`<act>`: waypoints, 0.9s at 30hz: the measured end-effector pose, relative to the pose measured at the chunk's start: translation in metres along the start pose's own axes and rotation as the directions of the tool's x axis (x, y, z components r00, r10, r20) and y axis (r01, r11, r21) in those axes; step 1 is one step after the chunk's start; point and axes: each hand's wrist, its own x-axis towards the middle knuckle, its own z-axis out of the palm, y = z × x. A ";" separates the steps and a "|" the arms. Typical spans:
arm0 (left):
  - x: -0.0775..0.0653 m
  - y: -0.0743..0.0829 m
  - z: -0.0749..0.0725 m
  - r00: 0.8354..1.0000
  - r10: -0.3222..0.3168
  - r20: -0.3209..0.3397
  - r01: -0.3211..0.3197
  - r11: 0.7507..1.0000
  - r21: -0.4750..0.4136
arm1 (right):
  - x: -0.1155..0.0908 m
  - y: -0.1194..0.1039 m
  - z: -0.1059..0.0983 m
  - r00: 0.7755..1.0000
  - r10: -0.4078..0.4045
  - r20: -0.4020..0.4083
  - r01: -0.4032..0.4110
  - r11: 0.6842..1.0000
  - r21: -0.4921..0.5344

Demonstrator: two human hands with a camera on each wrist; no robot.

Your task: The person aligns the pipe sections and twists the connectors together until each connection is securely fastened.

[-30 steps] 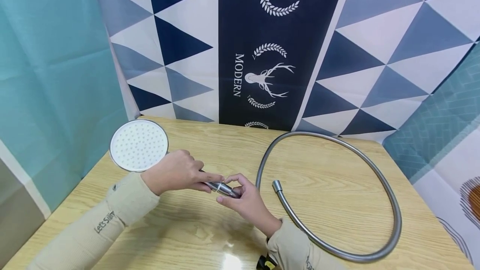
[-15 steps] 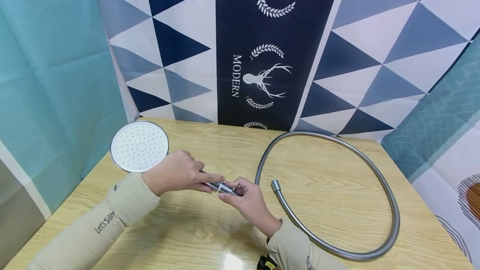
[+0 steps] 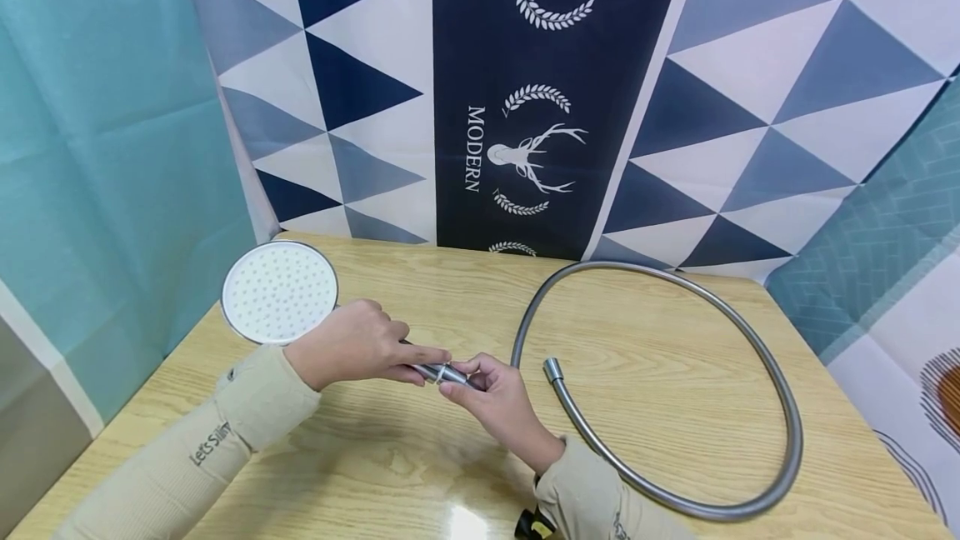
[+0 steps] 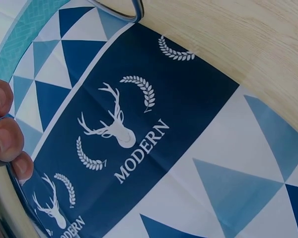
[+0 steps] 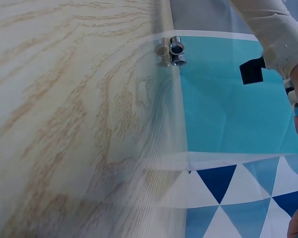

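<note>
In the head view, my left hand [image 3: 348,344] grips the handle [image 3: 427,371] of a shower head whose round white face [image 3: 279,292] points up. My right hand [image 3: 501,403] pinches the metal end fitting [image 3: 454,376] of a grey shower hose [image 3: 792,423] at the lower end of that handle. Fitting and handle meet in line; how firmly they are joined cannot be seen. The hose's other end [image 3: 552,369] lies loose on the table. Fingertips [image 4: 6,139] show at the left edge of the left wrist view.
The hose makes a wide loop over the right side of the wooden table [image 3: 390,473]. A small chrome fitting [image 5: 177,51] stands by the table edge in the right wrist view. Patterned cloth [image 3: 517,190] hangs behind the table, teal cloth [image 3: 112,148] at left.
The right thumb and fingers have shifted slightly and lie closer together round the hose fitting. The left hand, shower head and hose stay in place.
</note>
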 end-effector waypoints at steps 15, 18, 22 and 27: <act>0.001 0.001 0.000 1.000 0.003 -0.008 -0.003 1.000 -0.008 | -0.001 -0.002 -0.002 0.999 -0.016 0.045 0.016 1.000 0.020; 0.001 0.001 0.000 1.000 0.004 -0.007 -0.004 1.000 -0.010 | 0.000 -0.002 -0.002 0.998 -0.038 0.050 0.038 0.999 0.014; 0.002 0.000 0.000 1.000 0.004 -0.007 -0.004 1.000 -0.013 | 0.000 -0.002 -0.003 0.997 -0.050 0.058 0.050 0.999 -0.002; 0.002 0.001 -0.002 1.000 0.002 -0.008 -0.002 1.000 -0.015 | 0.001 -0.003 -0.004 0.996 -0.059 0.071 0.060 0.998 -0.009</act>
